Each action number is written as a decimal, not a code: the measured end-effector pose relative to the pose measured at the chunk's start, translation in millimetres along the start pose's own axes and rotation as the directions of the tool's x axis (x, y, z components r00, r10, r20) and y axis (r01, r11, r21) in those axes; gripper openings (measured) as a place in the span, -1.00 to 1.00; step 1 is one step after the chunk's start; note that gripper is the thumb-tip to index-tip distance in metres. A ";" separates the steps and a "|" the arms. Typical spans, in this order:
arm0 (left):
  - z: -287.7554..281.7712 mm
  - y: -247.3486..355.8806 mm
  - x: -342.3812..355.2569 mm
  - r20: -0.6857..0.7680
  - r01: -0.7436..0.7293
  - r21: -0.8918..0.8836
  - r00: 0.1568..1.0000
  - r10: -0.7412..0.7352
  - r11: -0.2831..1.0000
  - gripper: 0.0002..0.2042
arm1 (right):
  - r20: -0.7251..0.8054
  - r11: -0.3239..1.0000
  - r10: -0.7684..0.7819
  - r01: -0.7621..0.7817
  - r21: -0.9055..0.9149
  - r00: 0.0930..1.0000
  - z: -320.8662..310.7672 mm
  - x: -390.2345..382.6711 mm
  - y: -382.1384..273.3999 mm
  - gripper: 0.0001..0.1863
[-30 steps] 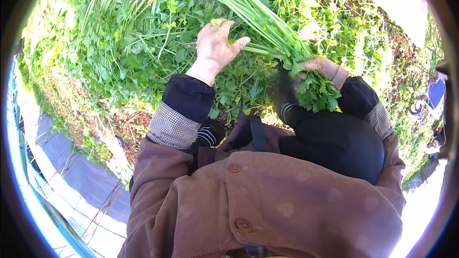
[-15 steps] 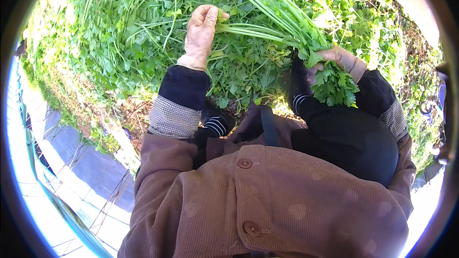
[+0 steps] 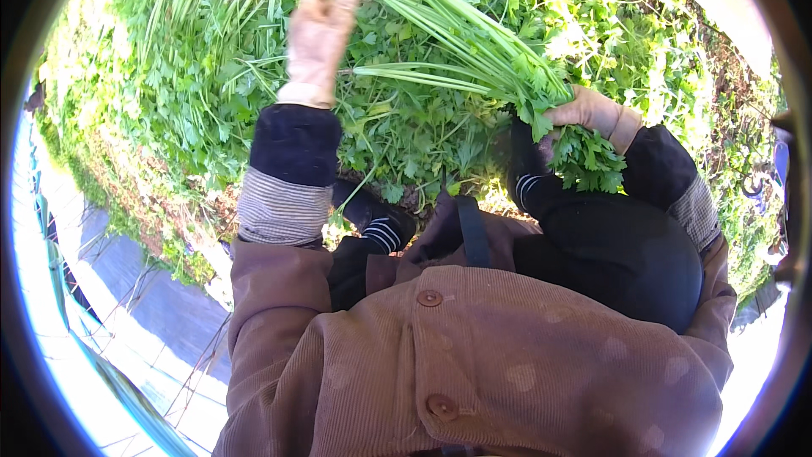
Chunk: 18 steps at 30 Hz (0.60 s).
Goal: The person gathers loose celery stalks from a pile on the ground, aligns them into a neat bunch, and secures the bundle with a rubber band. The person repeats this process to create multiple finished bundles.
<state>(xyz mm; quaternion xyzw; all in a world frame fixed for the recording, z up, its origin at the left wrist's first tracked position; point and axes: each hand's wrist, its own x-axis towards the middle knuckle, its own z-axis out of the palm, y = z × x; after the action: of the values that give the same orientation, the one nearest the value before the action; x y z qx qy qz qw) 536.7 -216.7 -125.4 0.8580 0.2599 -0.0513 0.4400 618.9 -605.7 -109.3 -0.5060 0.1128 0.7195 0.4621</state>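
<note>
A bunch of celery [image 3: 478, 42] with long pale green stalks lies across my right hand [image 3: 592, 112], which is closed round its leafy end. The leaves hang down below that hand, over my right knee, and the stalks fan out to the upper left. A few thinner stalks spread apart from the main bundle towards the left. My left hand [image 3: 320, 34] is up to the left of the stalk ends, apart from them, with fingers curled in. It is slightly blurred, and whatever its fingertips may hold is hidden.
Dense celery plants [image 3: 228, 76] and loose leaves cover the ground before me. My dark shoes with striped cuffs [image 3: 385, 233] stand among them. Bare brown soil [image 3: 190, 211] shows at the left edge of the bed, beside a grey strip [image 3: 161, 296]. Dry stems lie near the top.
My left hand has moved left and up, away from the thinner stalks it was next to. The bunch in my right hand has shifted slightly left and down.
</note>
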 end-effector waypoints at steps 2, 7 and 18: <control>58.6 11.7 -4.5 0.299 0.004 0.143 0.953 -0.047 0.990 -0.17 | 0.025 0.998 -0.018 0.020 -0.060 1.000 0.6 -1.3 -3.4 -0.56; 87.3 46.2 -3.5 0.275 0.344 -0.069 0.909 -0.313 0.937 -0.70 | 0.058 0.980 -0.180 0.184 -0.073 0.982 -0.6 0.5 1.9 -0.54; 61.4 22.9 12.9 0.270 -0.154 0.305 0.960 0.070 0.940 -0.73 | 0.173 0.998 -0.053 0.048 0.033 0.983 -14.6 2.2 2.5 -0.60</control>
<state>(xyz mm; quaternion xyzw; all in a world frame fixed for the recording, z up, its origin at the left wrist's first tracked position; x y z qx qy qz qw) 567.7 -270.5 -150.1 0.9181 0.1395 -0.1780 0.3254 625.9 -615.0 -118.6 -0.4373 0.0692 0.7472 0.4956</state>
